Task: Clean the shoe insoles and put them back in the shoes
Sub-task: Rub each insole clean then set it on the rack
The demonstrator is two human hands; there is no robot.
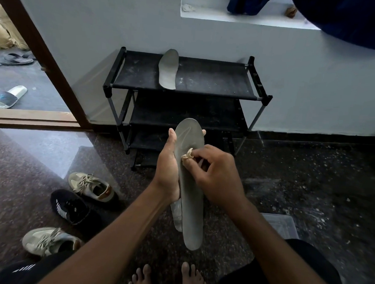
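Note:
My left hand [167, 169] grips a long grey insole [190, 198] from its left edge, holding it lengthwise in front of me. My right hand [217, 176] pinches a small crumpled beige cloth [187, 155] and presses it on the insole's upper half. Another grey insole [168, 69] lies on the top shelf of the black shoe rack [218, 80]. Two beige sneakers [92, 186] [49, 241] stand on the floor at the lower left, with a black sneaker [70, 207] between them.
A clear plastic container [282, 225] sits on the floor behind my right forearm. My bare feet [168, 279] are at the bottom. An open doorway at the left shows a slide sandal [9, 96] and other footwear. Dark speckled floor stretches to the right.

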